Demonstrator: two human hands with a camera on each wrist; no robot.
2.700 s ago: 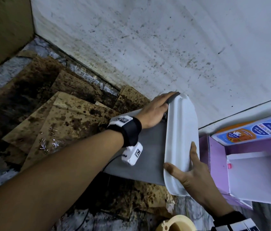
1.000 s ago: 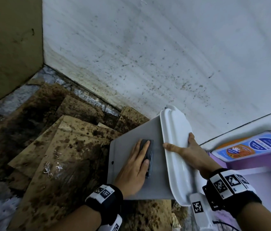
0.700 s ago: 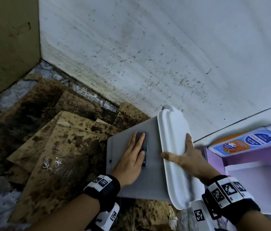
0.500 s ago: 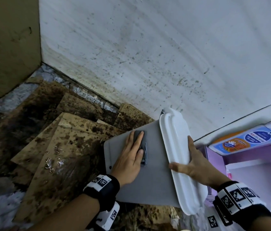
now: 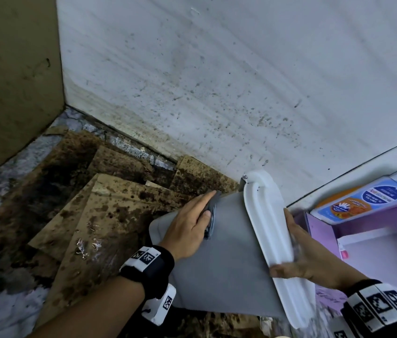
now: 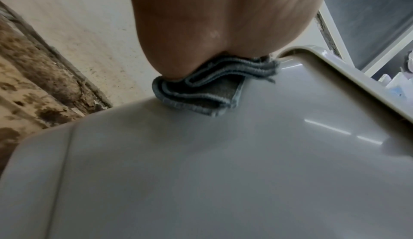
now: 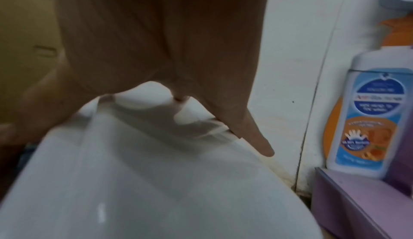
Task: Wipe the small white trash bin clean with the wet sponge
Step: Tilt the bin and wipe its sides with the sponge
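The small bin (image 5: 221, 264) lies tipped on its side on the floor, grey body toward me and white lid (image 5: 265, 223) on the right. My left hand (image 5: 187, 225) presses a folded grey-blue sponge cloth (image 5: 212, 217) flat onto the bin's upper side near its far edge, fingers straight. In the left wrist view the sponge cloth (image 6: 201, 90) is squashed between the palm (image 6: 223, 21) and the bin's wall (image 6: 201, 172). My right hand (image 5: 302, 252) lies spread on the lid, thumb across its rim. In the right wrist view the fingers (image 7: 250, 131) lie straight on the lid (image 7: 134, 181).
Stained wet cardboard sheets (image 5: 90, 211) cover the floor to the left. A speckled white wall (image 5: 217, 93) stands close behind the bin. A purple shelf unit (image 5: 363, 230) with a hand-wash bottle (image 5: 365, 201) sits against the right side.
My left hand has slid the sponge cloth up the bin's side to its far edge. The bin has swung slightly, and my right hand has shifted down the lid toward me.
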